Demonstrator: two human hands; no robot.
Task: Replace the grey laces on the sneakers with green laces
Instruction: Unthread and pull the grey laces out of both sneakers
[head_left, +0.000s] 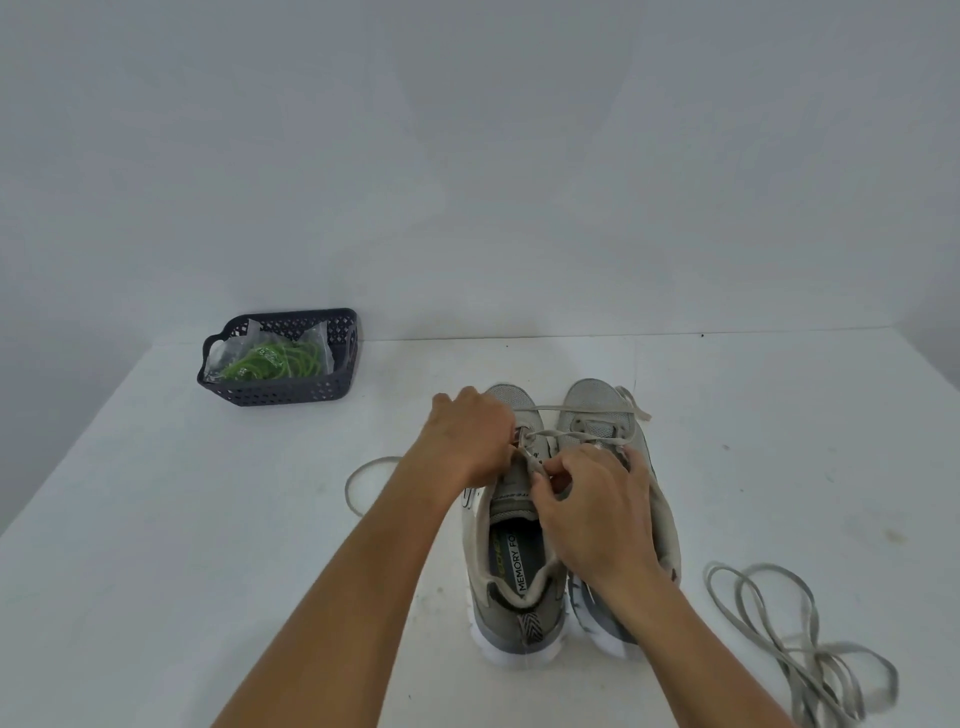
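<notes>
Two grey sneakers stand side by side on the white table, toes pointing away. The left sneaker (511, 561) still carries a grey lace (576, 413) that runs out across the toe of the right sneaker (597, 402). My left hand (467, 436) holds the left sneaker at its eyelets. My right hand (597, 514) pinches the grey lace over the tongue. A loose grey lace (800, 639) lies in a heap at the right. Green laces (275, 358) in a clear bag sit in the dark basket.
The dark perforated basket (283, 392) stands at the back left of the table. A loop of the grey lace (358, 483) lies on the table left of my left forearm. A pale wall rises behind the table's far edge.
</notes>
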